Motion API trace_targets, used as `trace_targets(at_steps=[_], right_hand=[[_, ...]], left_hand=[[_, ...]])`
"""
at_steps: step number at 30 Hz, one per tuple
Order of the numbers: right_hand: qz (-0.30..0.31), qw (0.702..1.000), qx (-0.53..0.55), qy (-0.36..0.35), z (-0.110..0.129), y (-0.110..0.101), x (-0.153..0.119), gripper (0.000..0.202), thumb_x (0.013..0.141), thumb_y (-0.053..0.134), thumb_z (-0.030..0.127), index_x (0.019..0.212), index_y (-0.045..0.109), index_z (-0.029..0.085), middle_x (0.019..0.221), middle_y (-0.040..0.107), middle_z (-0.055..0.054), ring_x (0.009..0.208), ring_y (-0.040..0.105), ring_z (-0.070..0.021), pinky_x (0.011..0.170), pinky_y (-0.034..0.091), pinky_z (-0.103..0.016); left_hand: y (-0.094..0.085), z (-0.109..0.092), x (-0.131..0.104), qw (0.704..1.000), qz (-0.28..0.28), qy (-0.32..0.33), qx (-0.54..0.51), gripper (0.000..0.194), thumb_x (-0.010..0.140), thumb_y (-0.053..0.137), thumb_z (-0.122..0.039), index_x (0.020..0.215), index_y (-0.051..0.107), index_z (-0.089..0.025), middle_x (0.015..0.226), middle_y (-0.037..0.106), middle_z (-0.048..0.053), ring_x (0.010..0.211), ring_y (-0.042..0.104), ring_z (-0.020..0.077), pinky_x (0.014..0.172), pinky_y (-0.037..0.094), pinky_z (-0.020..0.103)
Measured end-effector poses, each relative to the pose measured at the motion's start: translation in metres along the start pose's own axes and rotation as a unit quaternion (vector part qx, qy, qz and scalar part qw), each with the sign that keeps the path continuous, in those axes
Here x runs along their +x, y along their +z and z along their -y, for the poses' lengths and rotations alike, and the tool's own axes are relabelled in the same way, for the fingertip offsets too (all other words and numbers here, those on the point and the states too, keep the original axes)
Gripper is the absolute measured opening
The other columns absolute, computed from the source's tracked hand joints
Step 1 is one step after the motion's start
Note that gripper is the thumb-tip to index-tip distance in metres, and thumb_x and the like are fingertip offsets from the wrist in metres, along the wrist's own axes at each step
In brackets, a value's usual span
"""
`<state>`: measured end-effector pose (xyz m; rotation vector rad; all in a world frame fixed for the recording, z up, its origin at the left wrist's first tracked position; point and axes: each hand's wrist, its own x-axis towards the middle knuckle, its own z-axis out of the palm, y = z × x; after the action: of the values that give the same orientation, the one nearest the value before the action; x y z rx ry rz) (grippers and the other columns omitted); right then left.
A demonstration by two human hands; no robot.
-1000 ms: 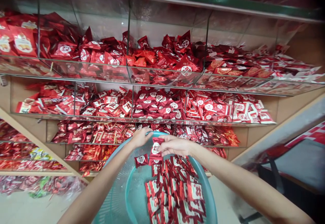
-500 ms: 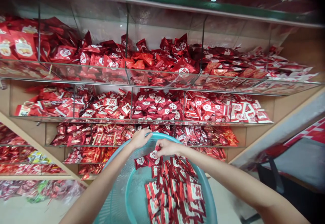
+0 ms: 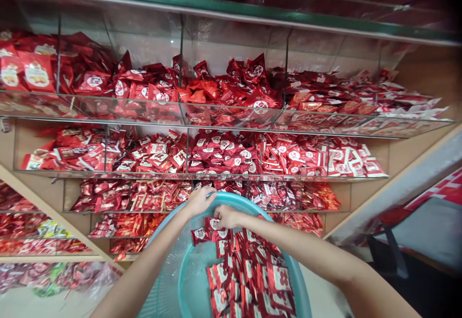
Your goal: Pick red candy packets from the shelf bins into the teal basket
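A round turquoise plastic basket with perforated sides holds many small red packets, heaped on its right side. My left hand is closed over the far rim of the basket, with the fingertips out of sight beyond the edge. Inside the basket, just below that rim, my right hand pinches a small red packet with a white round label. Another labelled packet lies just left of it on the basket floor.
Glass-fronted shelves ahead hold red packets in divided compartments. A wooden slanted panel stands at left, with bagged goods on the floor below. A dark chair is at right.
My right hand has shifted slightly left and curled more tightly at the labelled packet. My left hand stays on the rim. The view has tipped slightly upward.
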<state>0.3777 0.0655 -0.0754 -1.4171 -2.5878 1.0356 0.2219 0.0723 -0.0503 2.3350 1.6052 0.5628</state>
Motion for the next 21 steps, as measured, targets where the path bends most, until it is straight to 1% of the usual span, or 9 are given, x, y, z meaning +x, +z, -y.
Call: trace_targets(at_steps=[2,6,9,13,16,18,21], right_hand=[[0.001,0.999,-0.043,-0.009,0.002,0.002,0.004,0.021,0.06,0.07,0.021,0.079,0.064,0.015,0.07,0.059,0.002,0.062,0.049,-0.0103,0.053,0.036,-0.02],[0.0,0.989,-0.149,-0.012,0.008,0.003,0.005,0.025,0.065,0.066,0.022,0.09,0.064,0.017,0.086,0.065,-0.003,0.075,0.057,-0.0153,0.06,0.041,-0.022],[-0.015,0.982,-0.189,-0.005,0.015,0.004,0.001,0.022,0.073,0.059,0.021,0.094,0.063,0.015,0.093,0.065,-0.009,0.083,0.059,-0.0206,0.067,0.044,-0.028],[-0.05,0.96,-0.272,-0.037,0.02,0.008,-0.004,0.02,0.08,0.049,0.014,0.097,0.061,0.012,0.097,0.064,-0.014,0.09,0.06,-0.0241,0.076,0.045,-0.036],[-0.095,0.935,-0.334,-0.067,0.021,0.012,-0.002,0.023,0.08,0.047,0.008,0.1,0.059,0.011,0.097,0.064,-0.015,0.089,0.06,-0.0245,0.075,0.046,-0.037],[-0.117,0.921,-0.363,-0.074,0.021,0.014,-0.001,0.023,0.08,0.046,0.007,0.1,0.058,0.011,0.097,0.063,-0.015,0.087,0.06,-0.0237,0.071,0.047,-0.036],[-0.126,0.916,-0.374,-0.067,0.025,0.009,-0.003,0.022,0.081,0.046,0.008,0.1,0.057,0.011,0.097,0.063,-0.015,0.085,0.061,-0.0228,0.068,0.047,-0.034]], left_hand=[[-0.001,-0.001,0.0,1.0,0.002,-0.002,-0.002,0.036,0.088,0.036,-0.041,0.105,0.063,-0.024,0.109,0.065,0.003,0.099,0.059,0.0185,0.086,0.042,0.028],[-0.002,-0.001,-0.001,1.0,0.004,0.001,-0.007,0.035,0.088,0.036,-0.041,0.103,0.063,-0.024,0.106,0.066,0.003,0.096,0.06,0.0182,0.082,0.043,0.027],[-0.002,0.0,-0.001,1.0,0.001,-0.002,-0.005,0.035,0.088,0.036,-0.041,0.103,0.063,-0.024,0.106,0.066,0.003,0.095,0.06,0.0177,0.081,0.043,0.026],[0.0,0.002,0.0,1.0,-0.003,-0.001,-0.007,0.035,0.088,0.036,-0.041,0.103,0.063,-0.024,0.106,0.066,0.002,0.095,0.06,0.0173,0.082,0.043,0.025],[0.002,0.002,0.001,1.0,-0.002,0.002,-0.007,0.036,0.088,0.035,-0.041,0.103,0.063,-0.024,0.106,0.066,0.003,0.095,0.06,0.0177,0.082,0.043,0.026],[0.001,0.002,0.001,1.0,-0.003,0.002,-0.004,0.036,0.088,0.035,-0.041,0.103,0.063,-0.024,0.106,0.066,0.003,0.095,0.06,0.0179,0.082,0.043,0.026],[0.0,0.002,0.001,1.0,0.003,-0.001,-0.001,0.036,0.088,0.035,-0.041,0.102,0.063,-0.024,0.106,0.066,0.002,0.095,0.06,0.0175,0.081,0.043,0.026]])
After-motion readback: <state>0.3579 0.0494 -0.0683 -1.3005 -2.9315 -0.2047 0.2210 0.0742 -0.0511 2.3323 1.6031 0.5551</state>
